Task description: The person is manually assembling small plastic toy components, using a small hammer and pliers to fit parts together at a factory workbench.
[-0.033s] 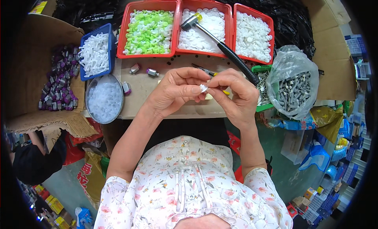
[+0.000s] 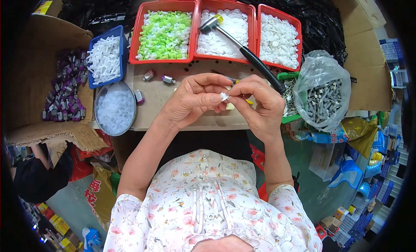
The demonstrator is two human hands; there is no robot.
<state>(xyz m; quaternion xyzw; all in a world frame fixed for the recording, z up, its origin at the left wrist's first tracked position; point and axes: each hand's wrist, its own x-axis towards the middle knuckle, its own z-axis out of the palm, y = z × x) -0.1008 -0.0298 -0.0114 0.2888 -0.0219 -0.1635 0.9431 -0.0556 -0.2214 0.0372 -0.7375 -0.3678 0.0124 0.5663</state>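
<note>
Above the front of the work table (image 2: 162,115), my left hand (image 2: 190,98) pinches a small white plastic piece (image 2: 224,97) between thumb and fingers. From the other side, my right hand (image 2: 258,100) grips the same piece with thumb and forefinger. The piece's exact kind is too small to tell. Partly hidden behind my hands lies a yellow-handled tool (image 2: 248,102), perhaps pliers. Small metal parts with purple ends lie left of my hands: one part (image 2: 168,80) near my left fingers, another (image 2: 148,75) farther left.
Red bins (image 2: 193,58) of green and white plastic pieces stand at the back, a hammer (image 2: 242,48) across them. To the left are a blue tray (image 2: 122,44), a round dish (image 2: 132,117) and a carton (image 2: 26,78) of purple-ended parts. A plastic bag (image 2: 323,63) holds metal pieces, right.
</note>
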